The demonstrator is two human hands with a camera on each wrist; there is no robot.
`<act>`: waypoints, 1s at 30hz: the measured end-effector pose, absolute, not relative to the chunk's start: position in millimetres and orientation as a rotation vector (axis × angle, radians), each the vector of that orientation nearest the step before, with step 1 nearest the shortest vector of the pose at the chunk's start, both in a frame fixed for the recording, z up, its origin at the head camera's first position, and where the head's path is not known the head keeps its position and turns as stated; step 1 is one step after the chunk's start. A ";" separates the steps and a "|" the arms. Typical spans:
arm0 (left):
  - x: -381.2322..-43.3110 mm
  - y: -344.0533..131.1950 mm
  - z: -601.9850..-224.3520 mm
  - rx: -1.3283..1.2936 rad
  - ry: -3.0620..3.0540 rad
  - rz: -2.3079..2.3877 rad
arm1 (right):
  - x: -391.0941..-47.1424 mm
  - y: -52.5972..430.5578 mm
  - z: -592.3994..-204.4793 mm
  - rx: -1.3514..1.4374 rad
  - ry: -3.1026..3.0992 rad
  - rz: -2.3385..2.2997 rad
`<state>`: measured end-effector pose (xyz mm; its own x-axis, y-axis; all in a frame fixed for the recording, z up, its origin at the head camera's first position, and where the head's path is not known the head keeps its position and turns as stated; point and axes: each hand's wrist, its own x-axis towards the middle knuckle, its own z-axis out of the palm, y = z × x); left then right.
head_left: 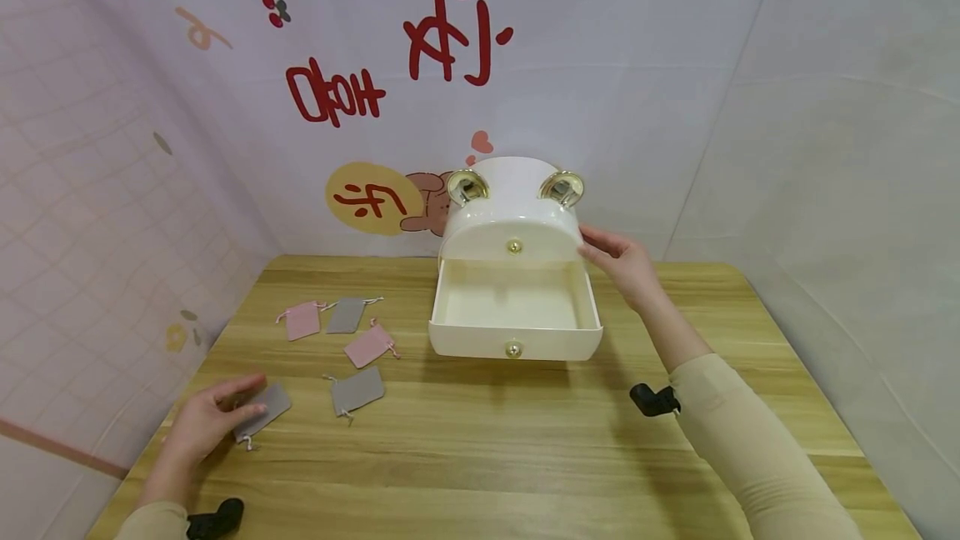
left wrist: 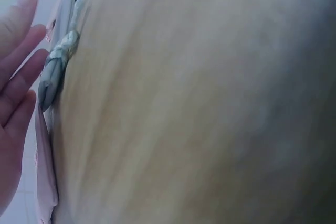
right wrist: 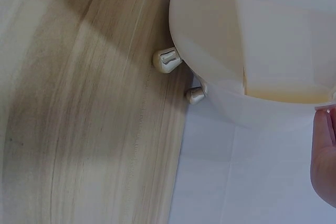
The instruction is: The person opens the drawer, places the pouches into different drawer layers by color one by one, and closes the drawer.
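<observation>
A cream drawer box (head_left: pixel 465 232) with two gold-rimmed rings on top stands at the back of the table. Its lower drawer (head_left: pixel 472 342) is pulled out, with nothing inside it. My right hand (head_left: pixel 626 269) rests its fingers against the box's right side, at the edge of the box in the right wrist view. At the table's left, my left hand (head_left: pixel 202 422) reaches over a small grey drawstring pouch (head_left: pixel 270 407), thumb and fingers spread along it. The left wrist view shows these fingers (left wrist: pixel 21 87) fairly straight, close to the pouch's tied cord (left wrist: pixel 65 45).
Two pink pouches (head_left: pixel 303 321) and two more grey pouches (head_left: pixel 357 391) lie between the left hand and the box. Behind the wooden table (head_left: pixel 480 448) hangs a printed cloth (head_left: pixel 600 48). Gold feet (right wrist: pixel 167 60) hold the box off the tabletop.
</observation>
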<state>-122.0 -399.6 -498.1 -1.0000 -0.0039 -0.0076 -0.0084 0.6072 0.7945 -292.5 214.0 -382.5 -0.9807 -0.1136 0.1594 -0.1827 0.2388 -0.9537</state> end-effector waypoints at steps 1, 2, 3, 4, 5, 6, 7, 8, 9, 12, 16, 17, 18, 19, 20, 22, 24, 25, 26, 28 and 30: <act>-122.6 -400.2 -499.4 0.007 2.811 1.400 | -292.5 213.7 -382.3 0.290 -2.430 1.882; -123.3 -400.8 -500.6 0.029 2.811 1.408 | -292.4 213.5 -382.0 0.290 -2.433 1.881; -124.0 -401.2 -501.6 0.040 2.815 1.414 | -292.3 213.6 -381.7 0.290 -2.434 1.884; -124.6 -401.7 -502.5 0.048 2.816 1.422 | -292.1 213.5 -381.2 0.291 -2.437 1.881; -125.1 -402.1 -503.4 0.050 2.821 1.425 | -291.9 213.4 -380.8 0.288 -2.436 1.884; -125.5 -402.6 -504.0 0.050 2.821 1.427 | -291.5 213.4 -380.5 0.288 -2.435 1.883; -125.8 -403.3 -504.4 0.049 2.819 1.426 | -291.3 213.4 -380.2 0.288 -2.436 1.882; -126.0 -403.8 -504.7 0.046 2.814 1.427 | -291.1 213.6 -380.0 0.290 -2.437 1.881; -126.1 -404.4 -505.0 0.041 2.809 1.425 | -291.1 213.6 -379.9 0.287 -2.436 1.883; -126.9 -405.7 -505.2 0.011 2.796 1.397 | -291.6 213.4 -380.4 0.281 -2.439 1.880; -129.5 -406.7 -504.7 -0.017 2.808 1.327 | -294.2 213.7 -382.9 0.274 -2.438 1.883; -130.2 -407.0 -504.8 -0.013 2.818 1.307 | -294.3 213.6 -383.0 0.275 -2.438 1.886; -130.6 -407.1 -505.1 -0.006 2.829 1.292 | -294.4 213.8 -383.1 0.276 -2.439 1.888; -130.9 -407.2 -505.7 0.002 2.844 1.280 | -294.5 214.0 -383.4 0.277 -2.440 1.891; -131.2 -407.5 -506.5 0.011 2.853 1.271 | -294.5 214.1 -383.4 0.279 -2.440 1.893; -131.8 -408.4 -508.7 0.031 2.868 1.276 | -293.8 214.5 -382.9 0.282 -2.443 1.893; -132.3 -409.2 -511.1 0.046 2.876 1.292 | -293.5 214.7 -382.7 0.286 -2.443 1.891; -132.7 -409.8 -512.3 0.056 2.880 1.299 | -293.6 214.8 -383.0 0.287 -2.440 1.891; -132.8 -410.2 -513.2 0.068 2.884 1.307 | -293.6 214.7 -383.0 0.289 -2.437 1.892; -133.0 -410.3 -514.6 0.090 2.899 1.314 | -293.6 214.5 -383.2 0.289 -2.431 1.893; -133.0 -410.0 -515.1 0.122 2.923 1.294 | -293.5 214.0 -383.4 0.291 -2.427 1.894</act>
<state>-133.0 -410.0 -515.1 -0.9954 0.0464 0.0834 0.0930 0.6702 0.7364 -293.5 214.0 -383.4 -0.9811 -0.1172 0.1540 -0.1779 0.2322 -0.9563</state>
